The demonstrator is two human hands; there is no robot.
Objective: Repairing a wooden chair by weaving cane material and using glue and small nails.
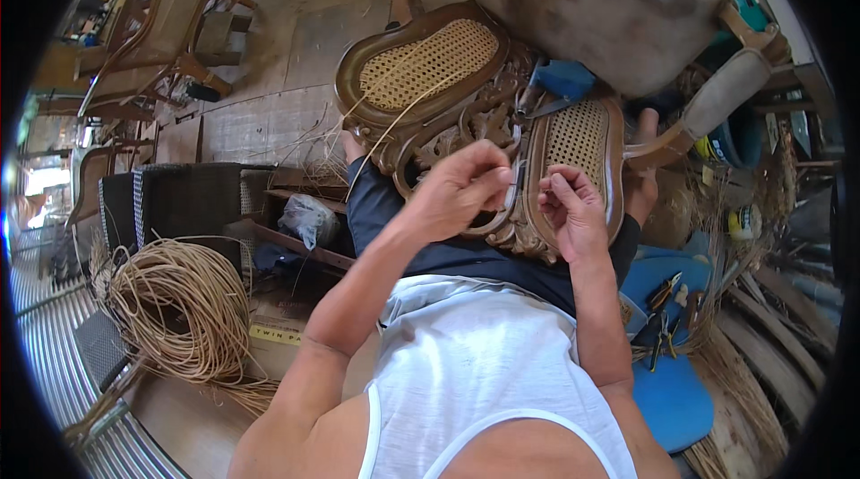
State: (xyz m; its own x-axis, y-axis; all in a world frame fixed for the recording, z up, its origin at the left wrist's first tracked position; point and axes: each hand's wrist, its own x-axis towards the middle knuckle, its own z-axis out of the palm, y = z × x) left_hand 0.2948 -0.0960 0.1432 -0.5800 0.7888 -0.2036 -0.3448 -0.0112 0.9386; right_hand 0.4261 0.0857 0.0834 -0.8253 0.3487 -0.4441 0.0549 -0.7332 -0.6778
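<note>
A: How does the carved frame (488, 128) look?
B: Brown wood with scrolled openwork, lying across the person's legs. The left panel (430, 64) and right panel (576, 140) are filled with woven cane. Loose pale strands (400, 116) cross the left panel and trail over the frame's left edge.

A: And the hands?
B: The left hand (468, 190) is curled narrow above the frame's near edge. The right hand (575, 210), over the right panel's near end, has thumb and fingertips drawn together. I can't tell whether either holds a strand.

A: Any containers?
B: An open brown box (327, 255) to the left has a clear plastic bag (309, 219) in it. At right stands a bucket (742, 143); its contents are hard to make out.

A: Around them?
B: Pliers (666, 291) lie toward the right edge of a blue plastic seat (640, 277). A rattan coil (179, 309) sits at left; beyond, chairs (161, 40) stand on a worn, pieced floor (313, 40).
</note>
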